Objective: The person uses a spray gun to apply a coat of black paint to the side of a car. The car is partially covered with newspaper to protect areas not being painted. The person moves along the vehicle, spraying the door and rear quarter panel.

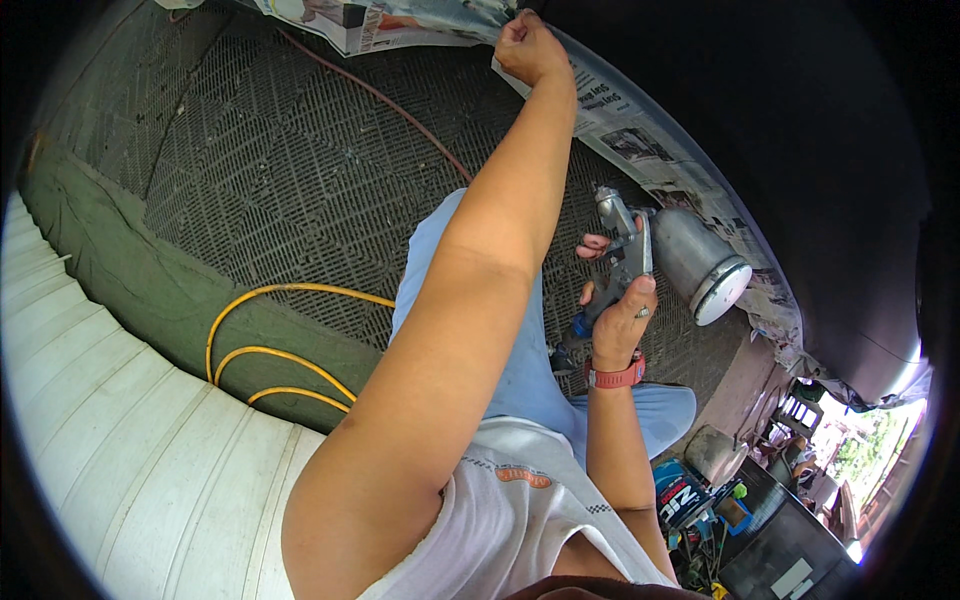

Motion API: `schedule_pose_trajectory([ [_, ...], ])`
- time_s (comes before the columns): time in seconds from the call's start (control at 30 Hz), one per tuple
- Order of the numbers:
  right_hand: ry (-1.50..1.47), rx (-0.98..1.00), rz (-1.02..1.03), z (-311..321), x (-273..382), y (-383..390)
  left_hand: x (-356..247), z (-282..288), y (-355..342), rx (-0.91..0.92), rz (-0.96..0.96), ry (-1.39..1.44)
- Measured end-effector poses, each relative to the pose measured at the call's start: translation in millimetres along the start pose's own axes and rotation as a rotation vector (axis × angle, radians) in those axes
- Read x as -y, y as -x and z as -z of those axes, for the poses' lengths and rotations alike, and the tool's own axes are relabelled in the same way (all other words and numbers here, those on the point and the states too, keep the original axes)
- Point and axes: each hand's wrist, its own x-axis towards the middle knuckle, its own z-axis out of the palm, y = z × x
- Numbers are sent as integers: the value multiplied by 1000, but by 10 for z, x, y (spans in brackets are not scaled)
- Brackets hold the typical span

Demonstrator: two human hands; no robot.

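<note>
My left arm reaches up to the lower edge of a dark curved panel (pixel 760 120), which looks like vehicle bodywork. My left hand (pixel 532 50) is closed there, fingertips pinched against the edge where newspaper sheets (pixel 630 140) hang along it. Whatever is between those fingertips is hidden. Lower and to the right, my right hand (pixel 622 318), with a red watch on the wrist, grips a metal spray gun (pixel 625 255) by its handle. The gun's grey cup (pixel 690 250) with a white lid lies tilted beside the newspaper, apart from the panel.
A yellow hose (pixel 290 288) loops over green cloth (pixel 100 220) at the left, alongside a white ribbed surface (pixel 120 420). A reddish hose (pixel 380 95) crosses the dark grated floor mat (pixel 290 170). Cans, a blue container (pixel 680 495) and a dark box (pixel 790 550) crowd the lower right.
</note>
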Motion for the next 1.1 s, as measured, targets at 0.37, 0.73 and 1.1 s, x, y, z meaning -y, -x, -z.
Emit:
schedule_pose_trajectory([
  [0.37,-6,-9,1,12,-37,3,-229,15,250,-4,72,-33],
  [0.73,-4,-23,7,4,-54,10,-201,42,424,256,-284,-271],
  [1.1,-7,0,18,-4,-33,14,-144,7,313,301,-19,-269],
])
